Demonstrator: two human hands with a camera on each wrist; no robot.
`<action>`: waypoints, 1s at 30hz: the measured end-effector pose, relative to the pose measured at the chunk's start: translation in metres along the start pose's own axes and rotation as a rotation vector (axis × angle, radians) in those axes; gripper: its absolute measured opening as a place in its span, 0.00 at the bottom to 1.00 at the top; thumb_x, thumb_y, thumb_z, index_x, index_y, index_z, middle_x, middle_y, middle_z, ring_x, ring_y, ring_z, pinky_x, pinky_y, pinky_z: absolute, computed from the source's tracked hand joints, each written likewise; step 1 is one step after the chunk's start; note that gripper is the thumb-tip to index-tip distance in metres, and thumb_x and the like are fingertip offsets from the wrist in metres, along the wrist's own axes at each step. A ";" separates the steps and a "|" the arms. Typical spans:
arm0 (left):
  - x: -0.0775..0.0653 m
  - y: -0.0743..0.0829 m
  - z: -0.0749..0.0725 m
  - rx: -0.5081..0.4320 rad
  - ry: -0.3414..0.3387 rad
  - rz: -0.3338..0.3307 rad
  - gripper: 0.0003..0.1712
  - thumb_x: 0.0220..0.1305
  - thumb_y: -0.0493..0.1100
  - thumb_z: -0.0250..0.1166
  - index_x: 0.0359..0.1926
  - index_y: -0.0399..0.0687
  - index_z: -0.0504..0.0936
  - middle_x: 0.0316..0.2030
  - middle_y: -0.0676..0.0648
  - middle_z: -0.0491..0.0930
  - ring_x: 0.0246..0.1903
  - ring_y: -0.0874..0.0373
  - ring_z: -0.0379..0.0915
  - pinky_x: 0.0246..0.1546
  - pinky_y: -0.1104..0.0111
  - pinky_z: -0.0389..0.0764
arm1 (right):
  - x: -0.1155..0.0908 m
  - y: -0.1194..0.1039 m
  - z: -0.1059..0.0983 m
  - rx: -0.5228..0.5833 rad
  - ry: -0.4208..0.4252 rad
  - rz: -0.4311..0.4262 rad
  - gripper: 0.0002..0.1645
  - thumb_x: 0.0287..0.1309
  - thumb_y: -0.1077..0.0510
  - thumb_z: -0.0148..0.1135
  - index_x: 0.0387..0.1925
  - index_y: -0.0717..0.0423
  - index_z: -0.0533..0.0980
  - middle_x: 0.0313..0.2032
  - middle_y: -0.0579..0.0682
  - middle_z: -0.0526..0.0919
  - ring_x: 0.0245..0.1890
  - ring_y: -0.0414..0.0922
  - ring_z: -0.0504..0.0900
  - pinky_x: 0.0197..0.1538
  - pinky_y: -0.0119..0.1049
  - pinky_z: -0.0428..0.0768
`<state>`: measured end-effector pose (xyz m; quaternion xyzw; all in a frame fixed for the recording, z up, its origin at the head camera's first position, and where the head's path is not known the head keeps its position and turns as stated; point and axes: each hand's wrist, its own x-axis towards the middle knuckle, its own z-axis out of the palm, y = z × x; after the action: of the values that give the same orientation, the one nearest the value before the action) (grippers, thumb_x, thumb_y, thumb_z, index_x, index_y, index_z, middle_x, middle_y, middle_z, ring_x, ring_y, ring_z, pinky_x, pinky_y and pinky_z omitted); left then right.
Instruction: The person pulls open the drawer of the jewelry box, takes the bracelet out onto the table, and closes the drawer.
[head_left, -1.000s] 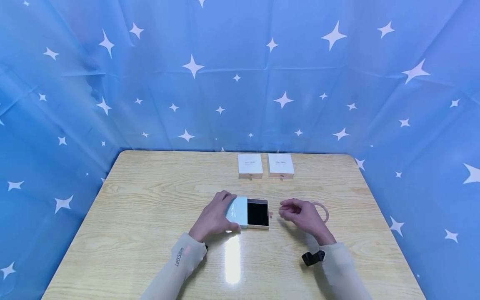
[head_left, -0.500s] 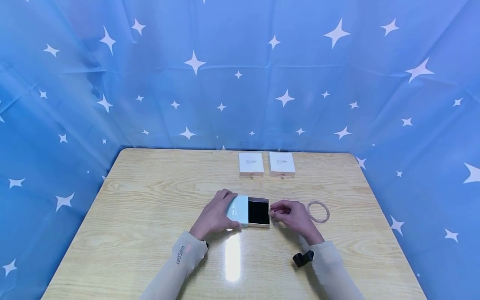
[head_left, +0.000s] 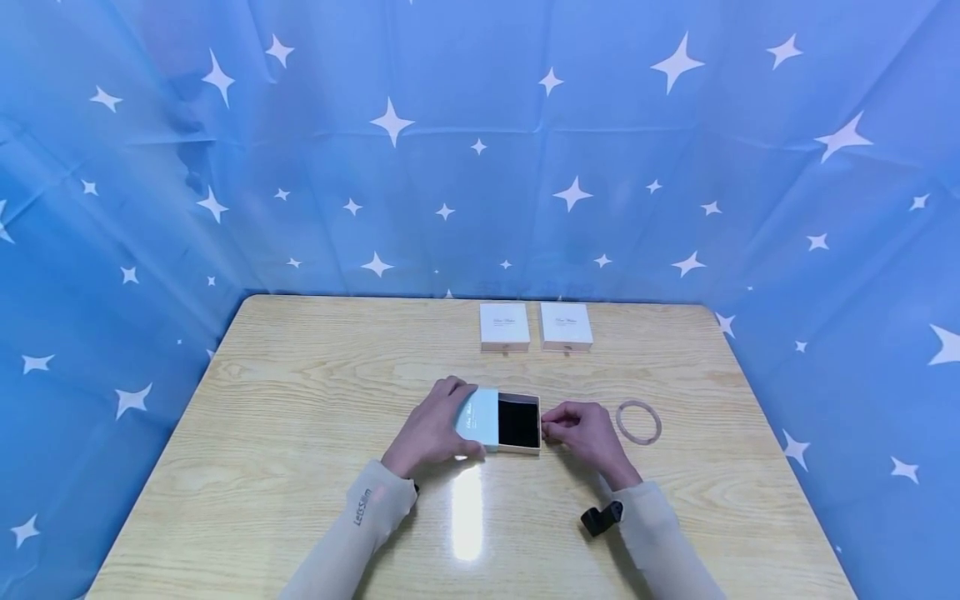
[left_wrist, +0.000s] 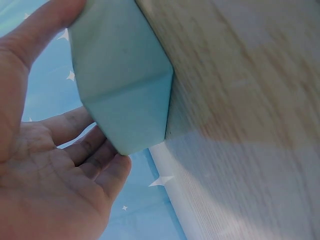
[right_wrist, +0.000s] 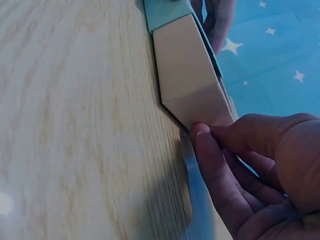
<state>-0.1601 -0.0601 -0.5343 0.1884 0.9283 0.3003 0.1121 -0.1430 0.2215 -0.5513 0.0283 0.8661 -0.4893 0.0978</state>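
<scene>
A small light blue drawer box (head_left: 477, 419) lies on the table in the head view, its pinkish-beige drawer (right_wrist: 187, 70) pulled partly out to the right. Black padding (head_left: 517, 423) lines the exposed part of the drawer. From the left side my left hand (head_left: 429, 427) grips the blue sleeve, thumb on the near edge and fingers at the far edge. My right hand (head_left: 588, 432) pinches at the middle of the drawer's front, where the small pull tab is hidden by thumb and fingertip. Right of that hand a pale pinkish bangle (head_left: 639, 422) lies flat.
Two white boxes (head_left: 505, 327) with small tabs stand side by side at the back of the wooden table (head_left: 337, 358). Behind it hangs a blue curtain (head_left: 480, 217) with white stars. A black wrist camera (head_left: 602, 518) sits by the right cuff.
My right hand has moved left from beside the bangle to the drawer's front and pinches there. The bangle now shows whole. The left hand and box stay about where they were.
</scene>
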 end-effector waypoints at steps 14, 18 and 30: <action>0.001 -0.002 0.001 0.017 -0.008 0.001 0.63 0.41 0.60 0.84 0.77 0.51 0.65 0.68 0.49 0.68 0.64 0.52 0.67 0.62 0.54 0.78 | 0.003 -0.006 0.010 0.000 0.006 -0.009 0.03 0.57 0.64 0.72 0.35 0.58 0.87 0.28 0.49 0.90 0.28 0.39 0.85 0.32 0.27 0.81; 0.002 -0.003 0.001 0.015 -0.001 0.007 0.63 0.40 0.60 0.85 0.76 0.51 0.65 0.68 0.49 0.68 0.63 0.53 0.67 0.61 0.54 0.78 | 0.004 -0.010 0.015 0.019 -0.004 -0.011 0.03 0.57 0.66 0.71 0.34 0.56 0.87 0.28 0.50 0.90 0.29 0.40 0.85 0.32 0.27 0.81; 0.002 -0.001 0.001 0.009 0.010 0.012 0.63 0.39 0.59 0.85 0.76 0.51 0.66 0.67 0.50 0.69 0.60 0.54 0.68 0.57 0.57 0.78 | 0.008 -0.024 0.034 0.030 -0.010 -0.030 0.05 0.55 0.67 0.72 0.33 0.54 0.87 0.28 0.48 0.90 0.29 0.39 0.85 0.33 0.27 0.82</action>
<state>-0.1615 -0.0594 -0.5360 0.1929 0.9290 0.2978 0.1050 -0.1496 0.1800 -0.5500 0.0145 0.8585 -0.5039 0.0943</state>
